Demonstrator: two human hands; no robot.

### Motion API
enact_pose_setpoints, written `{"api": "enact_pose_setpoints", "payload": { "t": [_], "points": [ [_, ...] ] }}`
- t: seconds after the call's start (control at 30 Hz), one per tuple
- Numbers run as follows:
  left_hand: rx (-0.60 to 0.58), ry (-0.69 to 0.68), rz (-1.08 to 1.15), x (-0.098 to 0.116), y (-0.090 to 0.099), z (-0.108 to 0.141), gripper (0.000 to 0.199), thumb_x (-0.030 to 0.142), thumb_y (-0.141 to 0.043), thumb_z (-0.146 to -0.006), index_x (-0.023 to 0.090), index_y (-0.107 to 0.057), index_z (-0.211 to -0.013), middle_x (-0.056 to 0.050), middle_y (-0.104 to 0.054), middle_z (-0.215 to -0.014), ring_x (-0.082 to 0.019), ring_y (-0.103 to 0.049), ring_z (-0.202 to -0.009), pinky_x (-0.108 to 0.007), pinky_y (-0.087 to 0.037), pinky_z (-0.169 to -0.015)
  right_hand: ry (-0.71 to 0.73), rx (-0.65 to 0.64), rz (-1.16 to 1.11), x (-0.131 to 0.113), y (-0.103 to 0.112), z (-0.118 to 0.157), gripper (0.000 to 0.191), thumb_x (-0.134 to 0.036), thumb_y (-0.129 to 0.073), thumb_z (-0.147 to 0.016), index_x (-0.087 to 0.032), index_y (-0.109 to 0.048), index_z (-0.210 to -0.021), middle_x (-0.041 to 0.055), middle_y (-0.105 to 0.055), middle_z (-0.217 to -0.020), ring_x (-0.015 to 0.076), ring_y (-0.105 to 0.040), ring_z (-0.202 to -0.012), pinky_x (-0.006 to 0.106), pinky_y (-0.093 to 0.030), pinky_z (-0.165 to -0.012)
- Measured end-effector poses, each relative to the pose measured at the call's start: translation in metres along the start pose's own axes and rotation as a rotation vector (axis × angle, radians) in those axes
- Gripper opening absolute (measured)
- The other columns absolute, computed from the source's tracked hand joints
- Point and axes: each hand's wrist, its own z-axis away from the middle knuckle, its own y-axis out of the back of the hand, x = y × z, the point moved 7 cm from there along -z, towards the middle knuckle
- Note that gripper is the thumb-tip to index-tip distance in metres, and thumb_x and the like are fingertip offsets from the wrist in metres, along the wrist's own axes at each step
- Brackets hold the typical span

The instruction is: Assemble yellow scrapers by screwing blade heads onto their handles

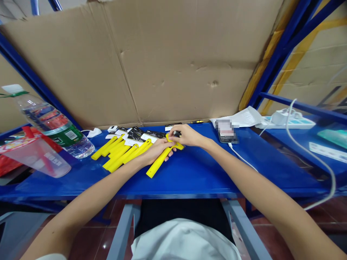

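My left hand point(158, 151) grips a yellow plastic bar point(158, 164), whose lower end sticks out toward me. My right hand point(187, 135) sits over the bar's far end, its fingers pinching a small black piece point(177, 133) against the yellow part. The fingers hide most of that joint. To the left lies a row of several similar yellow bars point(119, 153), next to black-and-white printed cards point(138, 135). Both hands are over the blue metal shelf point(206, 173).
A phone with a blurred screen point(226, 131) and a yellow-handled screwdriver point(196, 122) lie beyond my right hand. A water bottle point(54, 124), plastic cup point(35, 155), white papers point(241, 118) and power strip point(287, 122) surround the shelf. Cardboard point(135, 61) stands behind.
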Motion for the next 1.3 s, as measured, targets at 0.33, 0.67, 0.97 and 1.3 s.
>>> {"api": "enact_pose_setpoints", "payload": {
  "t": [0.33, 0.67, 0.97, 1.3],
  "points": [
    [-0.091, -0.035, -0.092, 0.004, -0.005, 0.005, 0.037, 0.044, -0.091, -0.084, 0.015, -0.071, -0.091, -0.007, -0.070, -0.082, -0.010, -0.056, -0.049, -0.022, -0.043, -0.036, -0.562, -0.116, -0.377, 0.033, -0.001, 0.015, 0.040, -0.039, -0.088, -0.087, -0.023, -0.066, -0.117, -0.0062, -0.061, -0.069, 0.0070, -0.038, -0.043, 0.023, -0.028, -0.038],
    [-0.136, -0.073, -0.173, 0.012, -0.002, 0.005, 0.052, 0.052, -0.090, -0.086, 0.014, -0.068, -0.116, -0.008, -0.075, -0.087, -0.011, -0.059, -0.049, -0.022, -0.047, -0.038, -0.652, -0.207, -0.472, 0.037, -0.001, 0.021, 0.041, -0.047, -0.097, -0.081, -0.019, -0.070, -0.094, -0.0068, -0.053, -0.053, 0.0078, -0.041, -0.040, 0.021, -0.029, -0.034],
    [0.140, -0.552, -0.542, 0.042, 0.010, 0.017, 0.088, 0.019, -0.097, -0.075, 0.031, -0.063, -0.155, -0.014, -0.059, -0.154, -0.011, -0.069, -0.079, -0.019, -0.053, -0.059, -0.681, -0.082, -0.500, 0.043, 0.005, 0.019, 0.045, -0.042, -0.101, -0.078, -0.018, -0.066, -0.091, -0.0105, -0.045, -0.051, 0.0051, -0.036, -0.041, 0.018, -0.033, -0.037],
    [0.109, -0.694, -0.726, 0.049, 0.001, 0.021, 0.036, 0.009, -0.084, -0.083, 0.031, -0.089, -0.112, -0.010, -0.076, -0.144, -0.031, -0.073, -0.126, -0.041, -0.058, -0.105, -0.663, -0.103, -0.531, 0.048, 0.006, 0.021, 0.049, -0.053, -0.100, -0.077, -0.017, -0.075, -0.099, -0.0094, -0.045, -0.051, 0.0058, -0.036, -0.043, 0.018, -0.032, -0.037]
  ]
}}
